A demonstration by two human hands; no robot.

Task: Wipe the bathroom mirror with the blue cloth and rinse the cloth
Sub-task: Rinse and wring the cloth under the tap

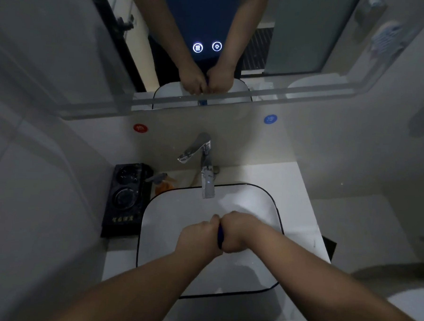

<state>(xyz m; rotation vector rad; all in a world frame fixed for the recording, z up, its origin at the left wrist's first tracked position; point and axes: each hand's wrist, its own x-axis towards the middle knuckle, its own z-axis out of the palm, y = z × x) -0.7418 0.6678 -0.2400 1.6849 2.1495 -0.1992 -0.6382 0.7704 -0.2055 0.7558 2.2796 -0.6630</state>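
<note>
Over the white sink (168,231), my left hand (198,238) and my right hand (238,233) are pressed together in fists. Both are closed on the blue cloth (220,235), of which only a thin dark-blue strip shows between them. The chrome tap (206,170) stands just beyond my hands, its spout pointing into the basin; I cannot tell if water runs. The mirror (298,42) hangs above on the wall and reflects both fists and the cloth.
A black tray (125,200) with two round holders sits left of the sink, beside an orange spray bottle (163,184). Red (140,128) and blue (270,119) round stickers mark the wall. Two lit touch icons (207,47) glow on the mirror.
</note>
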